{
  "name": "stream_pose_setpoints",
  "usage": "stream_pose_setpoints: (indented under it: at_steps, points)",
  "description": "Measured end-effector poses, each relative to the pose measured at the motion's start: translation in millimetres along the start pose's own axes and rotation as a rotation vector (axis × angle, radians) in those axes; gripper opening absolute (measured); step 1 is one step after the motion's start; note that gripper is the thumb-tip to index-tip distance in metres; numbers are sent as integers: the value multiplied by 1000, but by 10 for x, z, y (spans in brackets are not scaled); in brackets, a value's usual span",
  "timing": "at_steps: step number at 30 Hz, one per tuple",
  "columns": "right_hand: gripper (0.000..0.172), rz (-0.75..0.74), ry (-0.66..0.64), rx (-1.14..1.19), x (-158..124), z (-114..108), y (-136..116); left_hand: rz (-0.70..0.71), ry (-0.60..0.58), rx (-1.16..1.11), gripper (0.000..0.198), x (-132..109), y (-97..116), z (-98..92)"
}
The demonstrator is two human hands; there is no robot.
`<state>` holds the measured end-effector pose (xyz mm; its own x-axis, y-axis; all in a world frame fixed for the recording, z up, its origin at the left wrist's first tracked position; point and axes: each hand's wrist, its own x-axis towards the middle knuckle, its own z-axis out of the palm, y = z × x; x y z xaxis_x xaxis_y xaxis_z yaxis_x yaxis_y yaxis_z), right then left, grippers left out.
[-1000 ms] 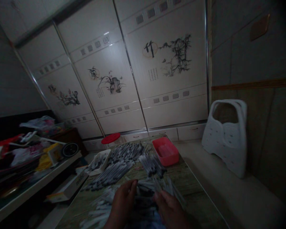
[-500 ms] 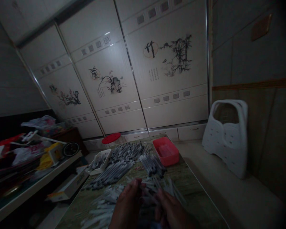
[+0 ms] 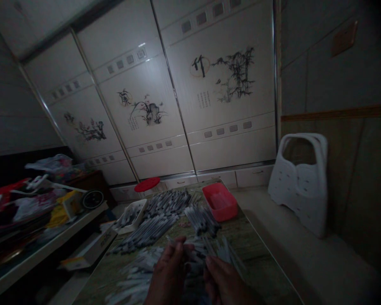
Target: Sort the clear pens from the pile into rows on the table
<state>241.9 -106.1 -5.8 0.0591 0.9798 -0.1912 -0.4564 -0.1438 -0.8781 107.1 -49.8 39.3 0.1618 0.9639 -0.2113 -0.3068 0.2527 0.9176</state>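
Dim, small glare on wardrobe doors [image 3: 184, 89], blackened right corners, soft detail

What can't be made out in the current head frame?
All head view:
Left hand: anything in its grip, blurred and dim.
Right hand: anything in its grip, hidden by the hand.
Pale sticks: those beneath the hands, covered by them.
Table: near edge, cut off at bottom.
Cabinet lettering: too small to read.

The left hand [image 3: 169, 267] is bare and shows at the bottom middle of the frame. The right hand [image 3: 227, 276] is bare too, a bit to the right of it. The fingertips [image 3: 180, 241] are round. Low down, the left wrist [image 3: 161, 293] looks bare. The right wrist [image 3: 241, 294] fades into shadow, so it is hard to tell.
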Motion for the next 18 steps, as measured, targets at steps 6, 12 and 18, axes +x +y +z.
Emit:
stream_pose_setpoints:
  at_steps: [6,12,18]
  points:
    - [69,-40,62,-13,26,-25,40,26,-73,28,45,-47,-80,50]
    - [64,-172,212,-140,-11,57,53,43,-14,44,40,-19,-137,47]
    - [58,-222,140,-166,-15,83,56,1,26,-38,43,-54,-89,105]
